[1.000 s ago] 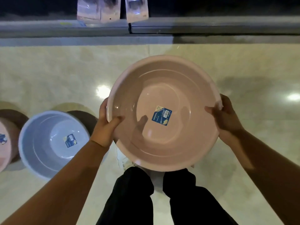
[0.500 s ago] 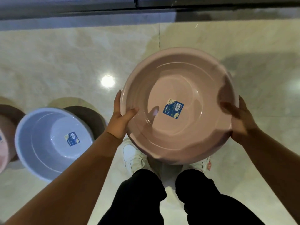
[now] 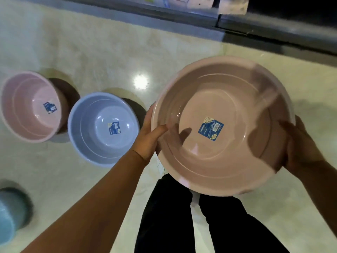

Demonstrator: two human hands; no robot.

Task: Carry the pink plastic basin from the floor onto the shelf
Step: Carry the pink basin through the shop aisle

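I hold the large pink plastic basin [image 3: 209, 99] in the air above my legs, its mouth facing up, a blue label stuck to its bottom. My left hand [image 3: 148, 138] grips its left rim, thumb hooked inside. My right hand [image 3: 300, 148] grips the right rim, thumb over the edge. The dark shelf edge [image 3: 273, 28] runs across the top right, beyond the basin.
On the glossy cream floor stand a blue basin [image 3: 85, 128] just left of my left hand, a smaller pink basin [image 3: 21, 99] further left and a light blue tub [image 3: 11, 214] at the lower left. Packaged goods [image 3: 231, 3] hang above the shelf edge.
The view has swung so the basin now sits to the right and the shelf edge runs slanted. The floor basins have come further into view on the left. Both hands keep their grip.
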